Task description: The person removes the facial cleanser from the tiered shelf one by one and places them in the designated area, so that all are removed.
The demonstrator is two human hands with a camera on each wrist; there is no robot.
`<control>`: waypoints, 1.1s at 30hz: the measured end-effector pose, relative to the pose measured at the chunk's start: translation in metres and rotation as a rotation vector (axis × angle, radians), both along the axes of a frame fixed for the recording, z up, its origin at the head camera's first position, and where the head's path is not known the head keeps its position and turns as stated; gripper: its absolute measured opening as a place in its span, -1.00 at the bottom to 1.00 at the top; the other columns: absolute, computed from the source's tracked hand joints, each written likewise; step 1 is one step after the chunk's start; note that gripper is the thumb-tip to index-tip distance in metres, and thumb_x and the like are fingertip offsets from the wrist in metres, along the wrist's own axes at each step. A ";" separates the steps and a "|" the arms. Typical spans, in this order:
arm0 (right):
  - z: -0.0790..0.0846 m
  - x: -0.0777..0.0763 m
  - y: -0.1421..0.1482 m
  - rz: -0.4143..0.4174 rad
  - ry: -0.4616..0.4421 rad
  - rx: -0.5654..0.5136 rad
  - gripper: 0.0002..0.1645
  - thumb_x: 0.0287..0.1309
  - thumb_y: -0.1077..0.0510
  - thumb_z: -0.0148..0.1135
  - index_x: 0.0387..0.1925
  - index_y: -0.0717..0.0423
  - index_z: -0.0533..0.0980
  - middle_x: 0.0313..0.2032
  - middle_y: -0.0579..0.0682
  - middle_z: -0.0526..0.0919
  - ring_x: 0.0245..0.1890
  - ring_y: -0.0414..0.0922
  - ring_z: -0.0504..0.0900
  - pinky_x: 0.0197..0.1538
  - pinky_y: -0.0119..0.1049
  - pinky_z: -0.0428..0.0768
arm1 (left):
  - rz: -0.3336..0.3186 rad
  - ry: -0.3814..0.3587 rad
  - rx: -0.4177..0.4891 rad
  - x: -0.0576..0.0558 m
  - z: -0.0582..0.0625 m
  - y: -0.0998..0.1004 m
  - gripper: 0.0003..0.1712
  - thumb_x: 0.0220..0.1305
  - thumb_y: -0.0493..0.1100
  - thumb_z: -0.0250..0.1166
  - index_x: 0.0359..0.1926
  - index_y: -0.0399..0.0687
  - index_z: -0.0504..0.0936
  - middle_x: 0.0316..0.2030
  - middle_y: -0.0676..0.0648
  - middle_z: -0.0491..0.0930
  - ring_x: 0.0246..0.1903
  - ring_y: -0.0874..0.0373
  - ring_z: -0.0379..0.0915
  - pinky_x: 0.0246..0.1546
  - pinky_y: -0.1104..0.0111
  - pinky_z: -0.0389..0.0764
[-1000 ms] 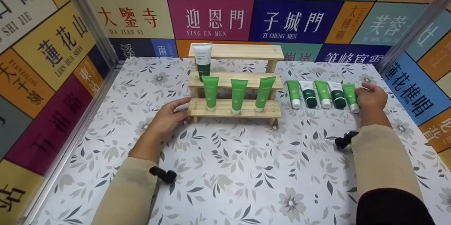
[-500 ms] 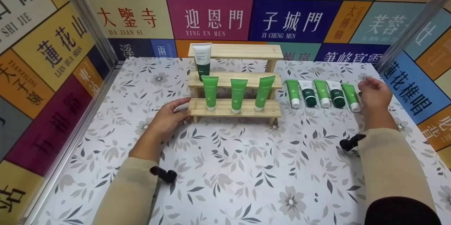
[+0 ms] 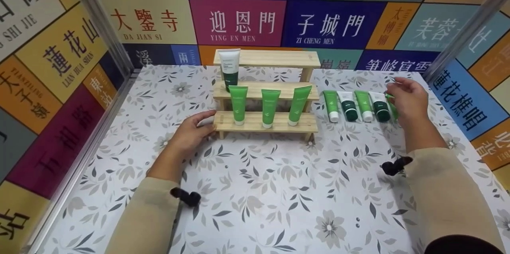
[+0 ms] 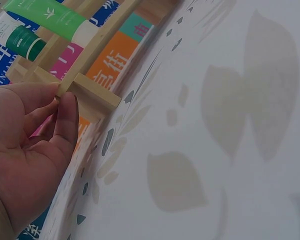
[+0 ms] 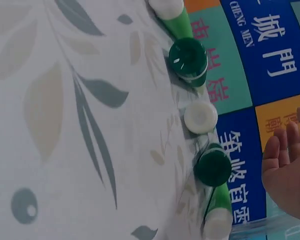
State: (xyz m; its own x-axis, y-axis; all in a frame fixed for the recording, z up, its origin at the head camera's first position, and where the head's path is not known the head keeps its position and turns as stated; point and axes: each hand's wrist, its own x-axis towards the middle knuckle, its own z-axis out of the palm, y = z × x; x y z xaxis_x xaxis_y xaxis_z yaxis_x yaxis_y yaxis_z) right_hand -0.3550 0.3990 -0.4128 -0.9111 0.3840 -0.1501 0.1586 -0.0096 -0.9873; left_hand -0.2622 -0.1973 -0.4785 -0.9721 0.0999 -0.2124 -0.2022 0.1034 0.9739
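Observation:
My left hand pinches the left end of the lowest step of a three-step wooden display stand; the left wrist view shows thumb and fingers on its corner. Three green squeeze tubes stand caps down on that lowest step. Behind the left one, a white and dark green tube stands on the middle step. Fingers loosely bent, my right hand hovers over the rightmost green tube of a lying row and partly hides it. It holds nothing in the right wrist view.
Right of the stand, the lying row alternates green tubes and white and dark green tubes, caps toward me. Walls with coloured lettered panels enclose the leaf-patterned table at the back and sides.
My right hand let go of the rightmost green tube, drew back to the right, then came back left above it. The left hand and the stand have stayed put.

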 end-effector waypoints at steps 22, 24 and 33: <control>0.054 0.044 -0.123 0.323 0.276 0.005 -0.58 0.33 0.07 0.50 0.14 0.03 0.60 -0.07 -0.08 0.70 -0.09 -0.13 0.72 -0.13 -0.40 0.70 | -0.014 0.031 -0.046 0.003 0.002 -0.001 -0.37 0.55 -0.22 0.25 0.57 -0.01 0.42 0.34 -0.27 0.63 -0.06 0.23 0.70 0.01 0.38 0.67; 0.059 0.046 -0.134 0.349 0.304 0.009 -0.58 0.32 0.08 0.51 0.14 0.07 0.60 -0.07 -0.07 0.71 -0.10 -0.12 0.72 -0.13 -0.39 0.71 | -0.011 0.027 -0.042 0.003 0.002 -0.001 -0.37 0.55 -0.22 0.26 0.57 -0.01 0.43 0.34 -0.26 0.62 -0.05 0.22 0.70 0.02 0.38 0.68; 0.083 0.050 -0.179 0.530 0.435 -0.011 -0.69 0.35 0.15 0.47 0.06 0.11 0.64 -0.18 -0.04 0.71 -0.17 -0.13 0.74 -0.20 -0.39 0.69 | -0.016 0.013 -0.039 0.002 0.002 0.000 -0.36 0.55 -0.22 0.24 0.58 0.00 0.41 0.37 -0.26 0.61 -0.02 0.21 0.71 0.06 0.36 0.67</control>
